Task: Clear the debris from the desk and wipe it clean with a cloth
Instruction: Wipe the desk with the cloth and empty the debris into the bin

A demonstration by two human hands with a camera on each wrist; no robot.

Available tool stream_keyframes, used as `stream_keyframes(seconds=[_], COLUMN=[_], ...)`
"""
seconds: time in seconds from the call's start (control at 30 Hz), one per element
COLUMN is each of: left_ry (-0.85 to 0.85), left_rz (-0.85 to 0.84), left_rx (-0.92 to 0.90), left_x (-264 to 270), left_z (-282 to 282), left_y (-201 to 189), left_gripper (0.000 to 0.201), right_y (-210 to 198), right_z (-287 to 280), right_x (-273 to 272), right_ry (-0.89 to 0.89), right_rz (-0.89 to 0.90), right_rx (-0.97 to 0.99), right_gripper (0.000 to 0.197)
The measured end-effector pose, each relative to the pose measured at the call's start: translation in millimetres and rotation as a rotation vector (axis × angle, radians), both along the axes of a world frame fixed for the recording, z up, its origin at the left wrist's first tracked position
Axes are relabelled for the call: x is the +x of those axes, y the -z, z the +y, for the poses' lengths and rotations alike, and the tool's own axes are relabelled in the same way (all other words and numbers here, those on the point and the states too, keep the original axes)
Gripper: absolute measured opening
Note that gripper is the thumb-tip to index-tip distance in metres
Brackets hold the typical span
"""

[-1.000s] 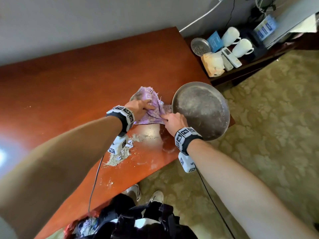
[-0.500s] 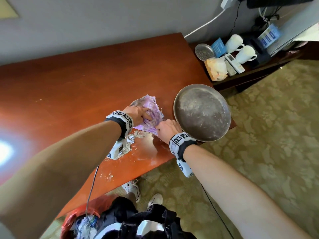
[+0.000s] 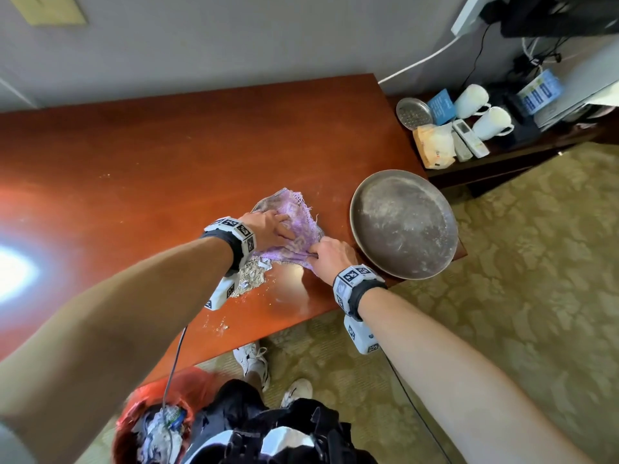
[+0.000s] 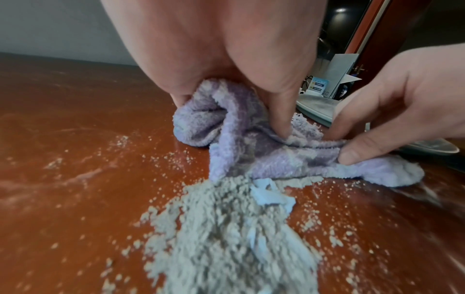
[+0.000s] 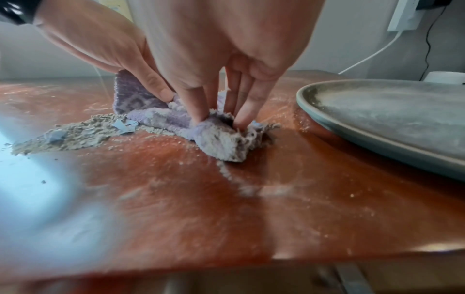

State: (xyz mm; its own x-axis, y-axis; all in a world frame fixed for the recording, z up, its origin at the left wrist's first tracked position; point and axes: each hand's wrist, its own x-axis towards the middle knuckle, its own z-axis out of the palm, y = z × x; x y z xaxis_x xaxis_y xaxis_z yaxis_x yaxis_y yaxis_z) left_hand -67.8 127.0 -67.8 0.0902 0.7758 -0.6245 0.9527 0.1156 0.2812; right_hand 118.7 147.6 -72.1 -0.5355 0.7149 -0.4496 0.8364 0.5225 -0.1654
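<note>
A purple terry cloth lies bunched on the red-brown desk, just left of a dusty metal plate. My left hand grips a fold of the cloth between thumb and fingers. My right hand pinches the cloth's near right corner with thumb and fingertips. A pile of grey-beige crumbs with bits of pale paper lies against the cloth's near edge, under my left wrist. Loose crumbs are scattered around it.
The plate overhangs the desk's right corner. A red bin with rubbish stands on the floor below the near edge, beside my feet. A low shelf at the right holds white mugs, a remote and small items.
Both hands have dragged the cloth a little away from the plate toward the near edge, up against the crumb pile. The right hand no longer touches the plate's rim.
</note>
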Motion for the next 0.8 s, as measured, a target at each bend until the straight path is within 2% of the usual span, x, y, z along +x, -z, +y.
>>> stream_keyframes(seconds=[0.3, 0.6, 0.7, 0.8], left_ry=[-0.075, -0.130, -0.221, -0.246], left_rz=[-0.070, -0.102, -0.108, -0.095], left_rx=[0.063, 0.061, 0.026, 0.048], left_x=[-2, -12, -16, -15], left_z=[-23, -33, -35, -33], left_y=[-4, 13, 18, 11], left_gripper=[0.031, 0.026, 0.016, 0.016], right_y=[-2, -2, -5, -10], right_z=[-19, -42, -50, -47], right_x=[-8, -19, -23, -24], right_ry=[0.035, 0.061, 0.016, 0.051], right_rz=[0.072, 0.096, 0.052, 0.034], right_rx=[-0.032, -0.072, -0.121, -0.180], right_gripper=[0.020, 0.019, 0.020, 0.020])
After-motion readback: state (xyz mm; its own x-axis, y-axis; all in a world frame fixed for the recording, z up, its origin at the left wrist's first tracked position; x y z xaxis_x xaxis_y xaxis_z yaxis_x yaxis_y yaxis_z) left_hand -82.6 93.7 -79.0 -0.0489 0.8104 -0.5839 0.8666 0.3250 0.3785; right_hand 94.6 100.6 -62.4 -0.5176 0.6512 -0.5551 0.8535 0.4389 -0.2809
